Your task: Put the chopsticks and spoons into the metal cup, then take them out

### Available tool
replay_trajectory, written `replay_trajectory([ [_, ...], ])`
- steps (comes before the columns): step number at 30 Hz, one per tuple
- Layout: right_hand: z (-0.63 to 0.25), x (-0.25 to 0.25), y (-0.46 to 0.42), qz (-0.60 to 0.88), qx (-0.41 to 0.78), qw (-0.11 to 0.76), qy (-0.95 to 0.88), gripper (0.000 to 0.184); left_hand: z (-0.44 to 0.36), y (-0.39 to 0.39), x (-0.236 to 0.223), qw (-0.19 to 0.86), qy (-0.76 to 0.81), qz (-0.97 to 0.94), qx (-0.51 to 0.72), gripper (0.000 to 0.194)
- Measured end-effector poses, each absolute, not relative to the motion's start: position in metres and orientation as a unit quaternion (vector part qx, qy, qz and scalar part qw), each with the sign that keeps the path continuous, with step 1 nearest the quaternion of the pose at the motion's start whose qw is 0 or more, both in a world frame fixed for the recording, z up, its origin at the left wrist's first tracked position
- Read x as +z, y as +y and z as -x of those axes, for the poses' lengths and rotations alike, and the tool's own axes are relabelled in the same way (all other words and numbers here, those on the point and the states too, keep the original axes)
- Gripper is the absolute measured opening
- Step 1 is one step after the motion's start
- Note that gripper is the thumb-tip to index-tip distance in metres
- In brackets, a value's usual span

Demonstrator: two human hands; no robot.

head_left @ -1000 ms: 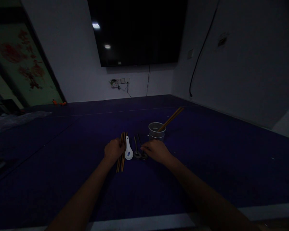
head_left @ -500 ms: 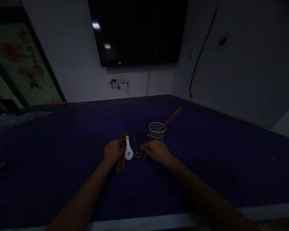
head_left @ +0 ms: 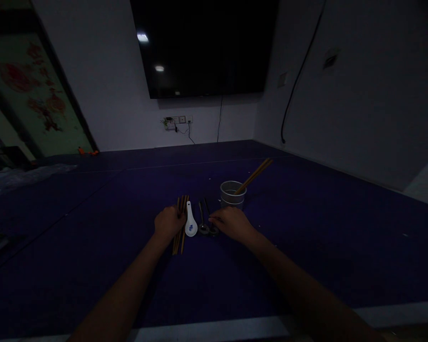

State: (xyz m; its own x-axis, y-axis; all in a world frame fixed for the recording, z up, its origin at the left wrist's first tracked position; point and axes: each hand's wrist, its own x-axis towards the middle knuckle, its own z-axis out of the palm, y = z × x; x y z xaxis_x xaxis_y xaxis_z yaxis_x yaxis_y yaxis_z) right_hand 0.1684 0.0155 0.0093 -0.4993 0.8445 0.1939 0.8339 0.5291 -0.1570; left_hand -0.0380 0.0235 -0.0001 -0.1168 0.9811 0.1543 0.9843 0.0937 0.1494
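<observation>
Here the left grip (head_left: 168,222) touches chopsticks (head_left: 177,243) beside a white spoon (head_left: 190,224).

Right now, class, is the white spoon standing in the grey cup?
No, the white spoon lies on the purple surface, between the chopsticks beside it and the two dark spoons.

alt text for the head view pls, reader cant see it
A person's left hand rests on wooden chopsticks beside a white spoon, and the right hand is at the rightmost of two dark spoons, all on a purple surface. Behind the right hand stands a gray cup with more chopsticks leaning out; a black screen hangs above.
</observation>
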Motion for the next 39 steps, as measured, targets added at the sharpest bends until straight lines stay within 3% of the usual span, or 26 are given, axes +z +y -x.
replay_trajectory([
  [39, -0.1680, 0.0092, 0.0158, 0.486, 0.020, 0.124, -0.865, 0.031, 0.0373, 0.0207, 0.0021, 0.022, -0.733, 0.674, -0.085, 0.040],
])
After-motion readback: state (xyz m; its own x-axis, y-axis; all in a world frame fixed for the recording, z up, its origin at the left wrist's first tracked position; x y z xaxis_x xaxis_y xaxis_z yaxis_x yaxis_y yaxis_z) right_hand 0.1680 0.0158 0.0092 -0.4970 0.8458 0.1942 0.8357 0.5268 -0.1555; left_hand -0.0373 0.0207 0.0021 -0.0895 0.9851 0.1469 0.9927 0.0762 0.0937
